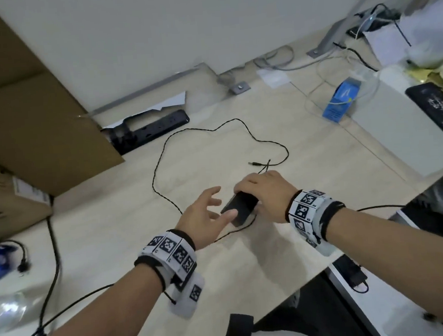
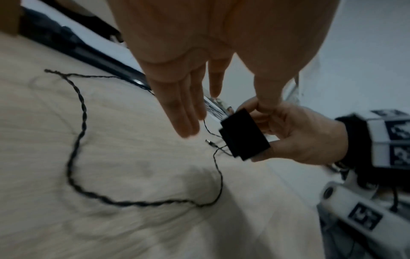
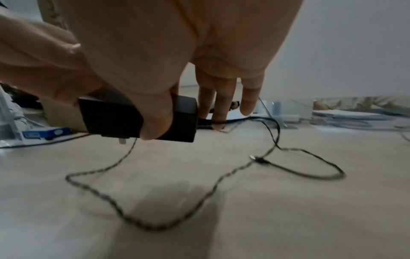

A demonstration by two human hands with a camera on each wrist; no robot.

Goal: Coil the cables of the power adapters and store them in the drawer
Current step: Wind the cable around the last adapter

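right hand: fingers grasping black power adapter, frame center, lifted off desk | left hand: fingers released, spread just beside adapter | cable: loose loop on desk, upper center

Black power adapter held above desk, thin cable sprawled uncoiled

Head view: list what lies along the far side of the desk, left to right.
cardboard box → black power strip → looped adapter cable → blue carton → black tray with white lettering
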